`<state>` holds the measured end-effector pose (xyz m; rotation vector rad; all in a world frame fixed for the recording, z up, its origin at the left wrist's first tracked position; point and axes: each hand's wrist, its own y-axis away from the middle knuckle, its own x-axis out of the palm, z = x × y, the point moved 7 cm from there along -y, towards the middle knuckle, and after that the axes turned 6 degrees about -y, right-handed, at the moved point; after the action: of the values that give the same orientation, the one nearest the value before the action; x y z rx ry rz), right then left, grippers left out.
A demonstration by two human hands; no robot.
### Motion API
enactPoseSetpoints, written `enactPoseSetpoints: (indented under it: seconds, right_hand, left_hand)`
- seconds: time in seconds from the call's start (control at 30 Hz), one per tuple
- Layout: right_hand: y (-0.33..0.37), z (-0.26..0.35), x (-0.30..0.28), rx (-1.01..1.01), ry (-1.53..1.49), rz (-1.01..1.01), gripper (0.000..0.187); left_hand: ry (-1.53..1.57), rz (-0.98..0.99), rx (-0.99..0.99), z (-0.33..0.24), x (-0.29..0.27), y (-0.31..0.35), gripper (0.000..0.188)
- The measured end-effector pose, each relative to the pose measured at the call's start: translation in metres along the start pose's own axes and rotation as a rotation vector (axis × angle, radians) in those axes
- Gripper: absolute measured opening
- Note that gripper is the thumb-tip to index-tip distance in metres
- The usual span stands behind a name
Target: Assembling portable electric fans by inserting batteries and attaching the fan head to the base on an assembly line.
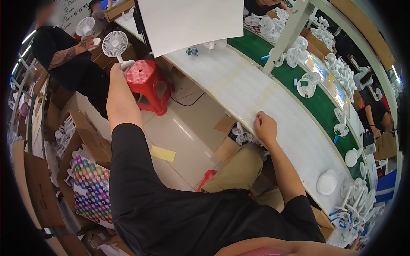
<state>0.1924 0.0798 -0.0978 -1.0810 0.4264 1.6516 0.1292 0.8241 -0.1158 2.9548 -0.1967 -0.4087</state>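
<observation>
At the end of my outstretched left arm, my left hand [116,68] grips a small white desk fan [115,44] low down, by its base. The fan is upright, its round grille facing me, beside the seat of a red plastic stool [142,72]. Much of that hand's fingers cannot be seen. My right hand [266,127] rests at the near edge of the long white worktable [239,83], fingers curled in; whatever lies between them is too small to make out. A round white fan base [327,182] lies farther along the tabletop.
A green conveyor belt [317,109] with fan parts and blue cells runs beyond the table. A white sheet [192,25] hangs ahead. At left stand cardboard boxes [87,132] of fans and a person [64,59] holding another fan. Fan heads [354,194] pile up at right.
</observation>
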Motion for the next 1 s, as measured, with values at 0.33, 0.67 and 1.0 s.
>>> enactPoseSetpoints:
  seconds: [0.33,0.67,1.0]
  right_hand:
    - [-0.001,0.003,0.003,-0.044,0.024,-0.020,0.012]
    - [-0.006,0.008,0.000,0.002,0.003,0.026,0.012]
    - [0.016,-0.040,-0.019,-0.023,-0.023,-0.029,0.011]
  left_hand:
    - [-0.064,-0.092,0.113,-0.009,-0.067,-0.018,0.032]
    - [-0.109,-0.278,0.210,-0.019,-0.102,0.035,0.032]
    - [-0.158,-0.329,0.367,-0.007,-0.110,0.128,0.032]
